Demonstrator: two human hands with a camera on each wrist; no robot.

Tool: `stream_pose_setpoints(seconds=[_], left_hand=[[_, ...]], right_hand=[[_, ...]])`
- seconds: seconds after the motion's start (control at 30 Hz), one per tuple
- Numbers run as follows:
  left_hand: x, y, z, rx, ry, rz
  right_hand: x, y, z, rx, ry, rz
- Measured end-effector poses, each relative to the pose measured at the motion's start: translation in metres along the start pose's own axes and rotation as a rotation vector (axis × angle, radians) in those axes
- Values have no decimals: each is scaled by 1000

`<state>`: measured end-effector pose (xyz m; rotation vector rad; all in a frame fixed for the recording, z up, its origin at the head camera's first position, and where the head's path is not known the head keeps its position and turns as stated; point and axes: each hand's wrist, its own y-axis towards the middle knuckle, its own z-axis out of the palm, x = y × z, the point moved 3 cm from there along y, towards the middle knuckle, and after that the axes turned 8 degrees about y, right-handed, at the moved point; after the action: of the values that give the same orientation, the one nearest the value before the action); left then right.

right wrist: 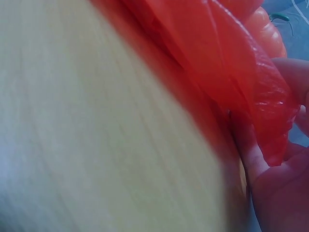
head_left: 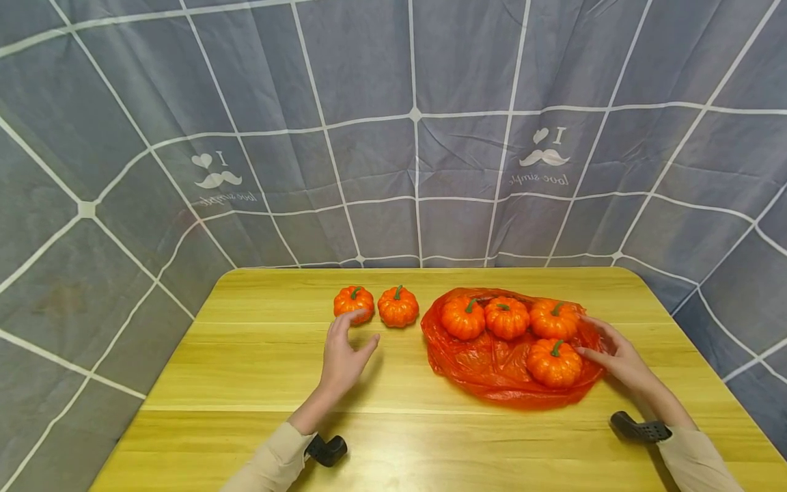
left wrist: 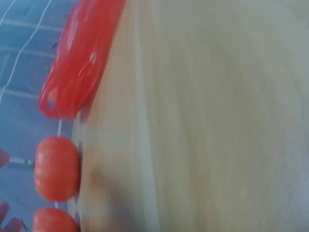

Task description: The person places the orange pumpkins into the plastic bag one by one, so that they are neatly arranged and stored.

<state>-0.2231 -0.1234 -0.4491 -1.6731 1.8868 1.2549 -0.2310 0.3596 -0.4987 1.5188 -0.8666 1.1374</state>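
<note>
My left hand [head_left: 344, 355] is over the table, its thumb and fingers spread with nothing between them. In the head view its fingertips overlap the lower edge of the leftmost orange toy pumpkin [head_left: 353, 301]. A second pumpkin [head_left: 398, 307] sits just right of that one; both have green stems. Several more pumpkins lie on a crumpled red plastic bag [head_left: 492, 372]. My right hand [head_left: 621, 359] is at the bag's right edge, thumb and fingers apart. Its thumb tip is right at the front-right pumpkin [head_left: 555, 363]. A fold of the bag [right wrist: 273, 116] lies between that thumb and the fingers.
The yellow wood-grain table [head_left: 393, 437] has rounded far corners. A grey curtain [head_left: 369, 157] with white grid lines hangs behind it and along both sides. Black wrist mounts [head_left: 327, 451] are strapped at both beige sleeves.
</note>
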Motion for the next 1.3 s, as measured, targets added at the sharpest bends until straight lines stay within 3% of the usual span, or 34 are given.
stream_pose_setpoints(seconds=[0.27,0.47,0.67,0.93,1.13,1.3], left_hand=[[23,17,-10,-137,-33,-111],[32,26,-7,-143,-34,-167],[40,34,-2,-111,-12,-217],[55,43,4,-13,14,-286],[61,49,6,50,14,-300],[65,52,6,60,8,-291]], right_hand=[[3,0,2,-8,-22,11],[2,0,1,-19,-57,29],[-1,1,-1,-11,-35,22],[-1,1,-1,-18,-49,24],[0,1,0,-12,-41,13],[-1,1,0,-8,-40,1]])
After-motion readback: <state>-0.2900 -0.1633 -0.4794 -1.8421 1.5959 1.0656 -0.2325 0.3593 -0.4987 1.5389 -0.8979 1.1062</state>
